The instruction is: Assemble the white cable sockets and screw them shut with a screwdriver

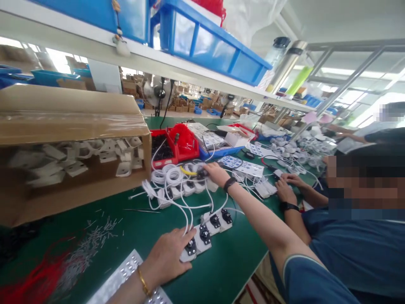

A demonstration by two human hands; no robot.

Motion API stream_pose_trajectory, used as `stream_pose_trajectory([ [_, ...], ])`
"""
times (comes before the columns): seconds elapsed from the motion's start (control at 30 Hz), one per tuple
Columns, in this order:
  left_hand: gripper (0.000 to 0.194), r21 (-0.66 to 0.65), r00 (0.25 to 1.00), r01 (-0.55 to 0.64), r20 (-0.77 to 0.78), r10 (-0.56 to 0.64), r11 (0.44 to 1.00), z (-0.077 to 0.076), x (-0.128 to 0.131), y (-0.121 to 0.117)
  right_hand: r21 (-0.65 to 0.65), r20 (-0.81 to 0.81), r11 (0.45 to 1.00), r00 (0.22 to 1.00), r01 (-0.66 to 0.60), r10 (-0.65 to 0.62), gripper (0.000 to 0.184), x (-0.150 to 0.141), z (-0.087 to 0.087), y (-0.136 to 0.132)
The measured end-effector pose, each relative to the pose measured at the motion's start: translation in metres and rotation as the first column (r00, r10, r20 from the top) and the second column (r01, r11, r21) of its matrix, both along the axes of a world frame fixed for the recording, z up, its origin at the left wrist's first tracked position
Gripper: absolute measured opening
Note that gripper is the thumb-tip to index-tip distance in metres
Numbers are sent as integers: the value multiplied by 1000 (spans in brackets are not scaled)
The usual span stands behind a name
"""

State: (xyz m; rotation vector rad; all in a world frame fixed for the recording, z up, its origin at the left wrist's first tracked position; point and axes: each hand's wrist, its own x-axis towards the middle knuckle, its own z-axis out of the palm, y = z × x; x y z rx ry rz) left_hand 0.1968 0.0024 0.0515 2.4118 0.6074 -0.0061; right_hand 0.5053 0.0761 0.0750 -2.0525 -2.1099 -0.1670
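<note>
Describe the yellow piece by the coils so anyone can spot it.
Right of the big cardboard box sits a red bin, with white cable coils in front. The yellow piece curves between those coils and the right hand: short, and the only yellow among white.

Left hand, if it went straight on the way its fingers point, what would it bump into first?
Probably the second white block, just past the end block that your left hand is touching. Depth is unclear, so it might pass above.
</note>
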Motion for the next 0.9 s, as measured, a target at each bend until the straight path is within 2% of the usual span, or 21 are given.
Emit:
stream_pose_trajectory([
  [0.13, 76, -1, 999, -32, 32, 32, 999, -1, -1, -1, 53, -38, 998, 999, -27, 29, 33, 13, 3, 0],
  [0.23, 73, 6, 997, -45, 55, 44, 999, 1, -3, -3, 197, -137, 979, 990, 59, -32, 30, 25, 15, -13],
  [0.3, 73, 8, 997, -47, 57, 47, 999, 4, -4, -4, 323, -239, 933, 968, 160, -83, 33, 33, 27, -25],
  [0.4, 84, 8, 998, -56, 41, 55, 998, 5, -8, -6, 500, -404, 807, 909, 315, -105, 38, 41, 53, -47],
  [0.5, 88, 69, 995, -80, 70, 75, 994, -3, -11, -9, 640, -515, 641, 856, 423, -51, 44, 43, 89, -73],
  [0.6, 70, 197, 968, -165, 221, 120, 966, -13, -13, -11, 746, -551, 453, 834, 488, 10, 49, 37, 128, -101],
  [0.67, 55, 259, 902, -284, 398, 166, 923, -10, -15, -11, 774, -593, 343, 799, 532, 97, 46, 24, 150, -120],
  [0.7, 49, 266, 856, -340, 485, 180, 902, -3, -15, -11, 767, -625, 313, 763, 560, 167, 44, 15, 159, -130],
  [0.73, 44, 255, 810, -377, 556, 184, 890, 7, -16, -12, 749, -659, 305, 710, 588, 249, 40, 2, 165, -140],
  [0.8, 34, 186, 769, -353, 616, 171, 917, 35, -17, -19, 685, -727, 354, 564, 637, 392, 35, -33, 172, -160],
  [0.9, 32, -53, 815, -116, 566, 126, 992, 76, -13, -45, 545, -827, 482, 342, 686, 447, 32, -102, 165, -185],
])
